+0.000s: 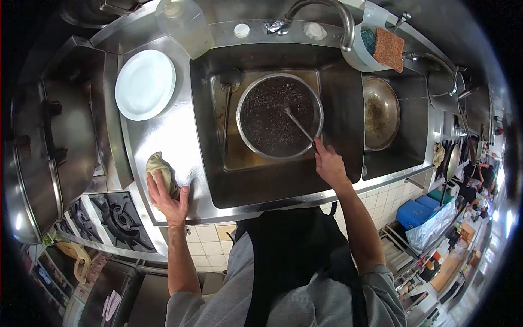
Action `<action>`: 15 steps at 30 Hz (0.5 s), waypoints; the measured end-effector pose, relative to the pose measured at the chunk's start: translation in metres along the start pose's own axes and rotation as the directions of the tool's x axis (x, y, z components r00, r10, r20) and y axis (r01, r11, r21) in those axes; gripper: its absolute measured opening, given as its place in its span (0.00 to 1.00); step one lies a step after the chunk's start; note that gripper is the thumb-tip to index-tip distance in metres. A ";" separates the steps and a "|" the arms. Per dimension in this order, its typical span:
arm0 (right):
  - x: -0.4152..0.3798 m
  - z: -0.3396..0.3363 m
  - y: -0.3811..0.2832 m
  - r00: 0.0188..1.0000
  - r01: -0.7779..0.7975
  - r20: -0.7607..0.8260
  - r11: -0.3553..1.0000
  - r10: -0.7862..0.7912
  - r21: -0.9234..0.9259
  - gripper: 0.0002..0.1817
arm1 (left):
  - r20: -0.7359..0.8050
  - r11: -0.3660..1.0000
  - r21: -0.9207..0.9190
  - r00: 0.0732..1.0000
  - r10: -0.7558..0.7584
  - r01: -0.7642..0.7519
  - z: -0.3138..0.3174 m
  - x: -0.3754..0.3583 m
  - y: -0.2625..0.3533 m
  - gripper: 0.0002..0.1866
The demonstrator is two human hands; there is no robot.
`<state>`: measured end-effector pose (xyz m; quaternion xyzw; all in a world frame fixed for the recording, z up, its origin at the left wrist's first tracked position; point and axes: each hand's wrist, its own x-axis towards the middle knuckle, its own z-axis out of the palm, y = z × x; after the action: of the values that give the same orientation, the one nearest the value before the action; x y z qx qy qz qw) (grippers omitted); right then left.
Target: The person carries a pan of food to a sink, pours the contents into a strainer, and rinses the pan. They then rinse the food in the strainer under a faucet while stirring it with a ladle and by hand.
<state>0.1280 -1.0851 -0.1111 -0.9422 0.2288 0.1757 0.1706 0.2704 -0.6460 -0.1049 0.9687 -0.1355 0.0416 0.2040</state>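
My left hand rests over a crumpled pale yellow-green cloth on the steel counter, its fingers and thumb around the cloth's near part. My right hand is closed around the dark handle of a metal utensil. The utensil's far end dips into dark liquid, so its head is hidden. That liquid, with bubbles or bits on its surface, fills a large round metal pot standing in the main sink. To the pot's left, a long-handled dark utensil leans in the sink.
White plates are stacked left of the sink. A faucet arches behind, near a plastic jug. A container carries a brown scouring pad. The right basin holds a round pan. Stove burners lie at lower left.
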 end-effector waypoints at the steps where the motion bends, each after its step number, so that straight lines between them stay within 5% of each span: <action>1: 0.003 -0.002 -0.002 1.000 -0.003 0.000 1.000 0.003 0.004 0.26 | 0.006 1.000 -0.014 1.000 -0.002 0.002 0.000 0.000 0.000 0.48; 10: -0.004 0.000 -0.003 0.997 0.055 0.049 0.998 -0.054 -0.018 0.28 | 0.004 1.000 0.004 1.000 0.014 -0.014 0.000 0.000 -0.001 0.47; 15: -0.022 -0.003 -0.004 0.966 0.006 0.260 1.000 -0.009 0.012 0.27 | -0.007 1.000 -0.018 1.000 0.020 -0.021 -0.001 0.002 0.000 0.47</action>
<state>0.1124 -1.0747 -0.0985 -0.9108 0.2019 0.2960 0.2050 0.2717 -0.6466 -0.1040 0.9652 -0.1452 0.0456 0.2128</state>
